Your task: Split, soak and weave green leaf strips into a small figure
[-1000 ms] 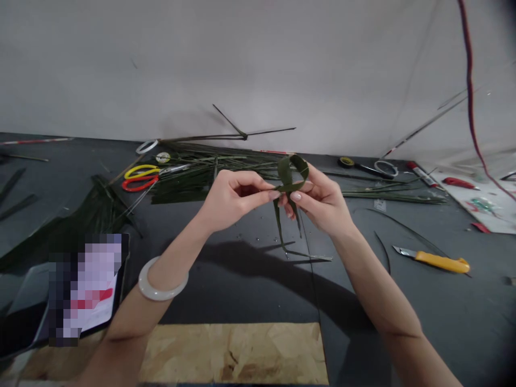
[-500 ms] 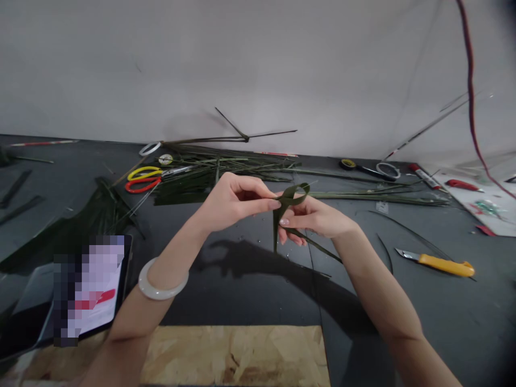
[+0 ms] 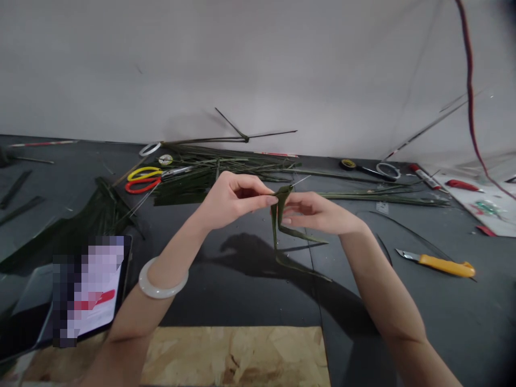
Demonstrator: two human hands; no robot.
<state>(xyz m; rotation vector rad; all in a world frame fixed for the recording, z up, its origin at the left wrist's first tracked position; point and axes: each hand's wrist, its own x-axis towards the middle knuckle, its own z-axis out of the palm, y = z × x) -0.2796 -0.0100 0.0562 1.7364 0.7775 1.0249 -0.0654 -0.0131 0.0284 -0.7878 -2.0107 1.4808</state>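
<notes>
In the middle of the head view, above the dark table, a folded green leaf strip [image 3: 283, 194] is held between my hands. My left hand [image 3: 237, 201] pinches its left side between thumb and fingertips. From the right, my right hand [image 3: 316, 212] has its thumb and fingers closed about the strip; its fingertips are partly hidden behind the leaf. Two narrow tails hang below the fold, one bending right under my right hand. A thin pale wire [image 3: 301, 180] sticks out at the top right of the fold.
Behind lie a pile of leaf strips [image 3: 185, 191], scissors [image 3: 144, 180] with yellow and red handles, and black tape [image 3: 347, 164]. A yellow-handled knife [image 3: 445, 265] lies right, blade toward me-left. A tablet [image 3: 121, 279] and a wooden board [image 3: 237, 352] are in front.
The loop at the top of the leaf strip has been drawn down into a flat fold. The right tail now hangs below my right hand, and that hand has shifted slightly right.
</notes>
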